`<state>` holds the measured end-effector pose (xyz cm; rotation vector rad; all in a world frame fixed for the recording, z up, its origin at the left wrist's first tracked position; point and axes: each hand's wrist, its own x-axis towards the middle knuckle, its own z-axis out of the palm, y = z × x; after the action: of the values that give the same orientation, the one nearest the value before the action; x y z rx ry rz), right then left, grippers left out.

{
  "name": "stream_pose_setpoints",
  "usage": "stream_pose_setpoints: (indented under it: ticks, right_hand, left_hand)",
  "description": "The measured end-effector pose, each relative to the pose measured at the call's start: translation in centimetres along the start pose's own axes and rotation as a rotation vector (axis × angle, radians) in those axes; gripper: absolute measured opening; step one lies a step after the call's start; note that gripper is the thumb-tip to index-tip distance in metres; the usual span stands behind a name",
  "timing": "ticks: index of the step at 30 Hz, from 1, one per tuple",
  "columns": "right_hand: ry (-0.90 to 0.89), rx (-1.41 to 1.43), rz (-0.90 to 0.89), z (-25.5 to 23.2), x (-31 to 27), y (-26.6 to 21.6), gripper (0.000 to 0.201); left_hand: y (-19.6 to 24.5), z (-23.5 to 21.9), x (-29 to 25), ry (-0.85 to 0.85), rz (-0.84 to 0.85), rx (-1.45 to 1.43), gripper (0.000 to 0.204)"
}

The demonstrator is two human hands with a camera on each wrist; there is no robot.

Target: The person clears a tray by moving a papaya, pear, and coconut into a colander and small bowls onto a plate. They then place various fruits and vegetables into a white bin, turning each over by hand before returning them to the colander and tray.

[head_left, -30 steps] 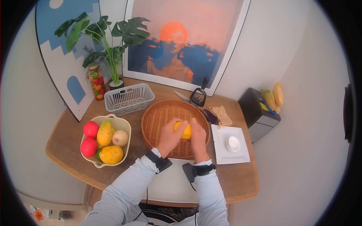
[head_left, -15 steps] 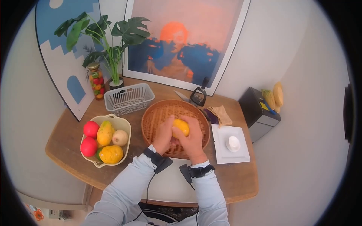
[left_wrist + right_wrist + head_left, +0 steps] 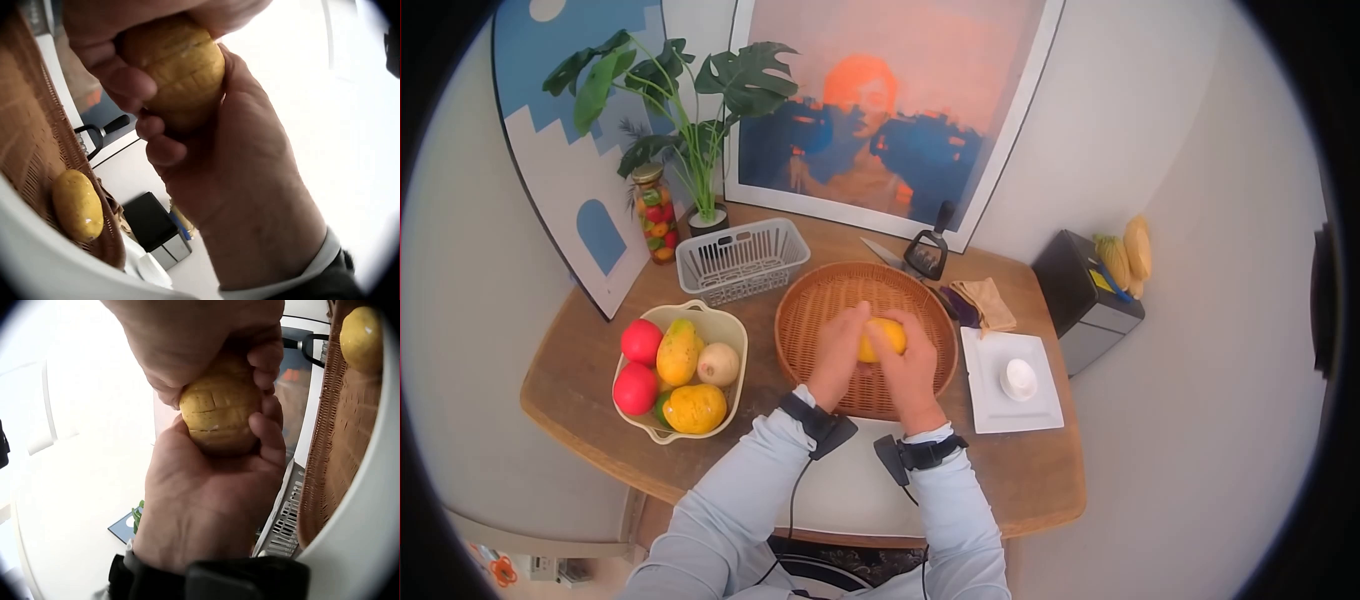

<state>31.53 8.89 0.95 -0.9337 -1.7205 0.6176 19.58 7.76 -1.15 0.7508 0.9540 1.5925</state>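
Observation:
A yellow fruit is gripped between my left hand and my right hand above the round wicker tray. Scored lines cross the skin of this fruit in the left wrist view, where my right hand curls its fingers round it from below. From the other side, my left hand cups the fruit in the right wrist view. A second yellow fruit lies in the wicker tray; the head view does not show it.
Left of the tray stands a cream basket of fruit; a grey basket is behind. On the right are a white plate with a small white cup, cloths and a black-handled tool. A white board lies in front.
The fruit has turned between my hands, and my right fingers and thumb have shifted round it. Both hands sit slightly further left than one second ago.

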Motion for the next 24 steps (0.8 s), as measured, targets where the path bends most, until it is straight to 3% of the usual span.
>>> stream_pose_setpoints:
  ticks: [2, 4, 7, 8, 10, 13, 14, 17, 19, 20, 22, 24]
  right_hand:
    - [-0.024, 0.073, 0.210, -0.4, 0.2, 0.8, 0.036]
    - [-0.052, 0.072, 0.320, -0.9, 0.5, 0.6, 0.036]
    - [0.021, -0.147, -0.274, -0.5, 0.1, -0.8, 0.033]
    - [0.030, -0.117, -0.254, -0.5, 0.1, -0.7, 0.032]
    - [0.043, -0.057, -0.220, -0.2, 0.1, 0.1, 0.031]
    - [-0.068, 0.101, 0.315, -1.2, 0.7, 2.1, 0.028]
    - [-0.045, 0.022, 0.185, -1.1, 0.6, 2.0, 0.027]
    - [-0.006, -0.157, -0.177, -0.7, 0.1, -0.2, 0.026]
    - [-0.029, -0.201, -0.389, -0.7, 0.3, -2.3, 0.027]
    - [-0.009, -0.135, -0.284, -0.6, 0.2, -1.6, 0.028]
    - [0.025, -0.005, -0.079, 0.0, 0.1, 0.9, 0.031]
    - [-0.055, 0.130, 0.203, -0.8, 0.4, 2.8, 0.032]
  left_hand:
    - [0.3, 1.2, -0.8, 0.003, 0.225, 0.280, 0.036]
    - [0.5, 1.0, -0.7, -0.005, 0.096, 0.193, 0.037]
    - [0.7, -0.5, -0.2, -0.102, -0.138, -0.057, 0.037]
    - [0.8, -0.8, -0.1, -0.146, -0.223, -0.161, 0.037]
    - [1.0, 0.0, -0.5, -0.101, -0.125, 0.027, 0.039]
    - [1.2, 1.4, -1.3, -0.063, 0.042, 0.308, 0.042]
    - [1.1, 1.5, -1.4, -0.056, 0.100, 0.404, 0.043]
    - [0.8, 0.2, -0.5, -0.095, -0.151, -0.052, 0.041]
    - [1.3, -0.4, -0.5, -0.122, -0.181, -0.097, 0.039]
    - [1.5, -0.5, -0.5, -0.134, -0.194, -0.122, 0.038]
    - [0.9, 0.8, -1.1, -0.052, 0.042, 0.146, 0.037]
    - [0.1, 1.2, -1.1, 0.000, 0.242, 0.314, 0.036]
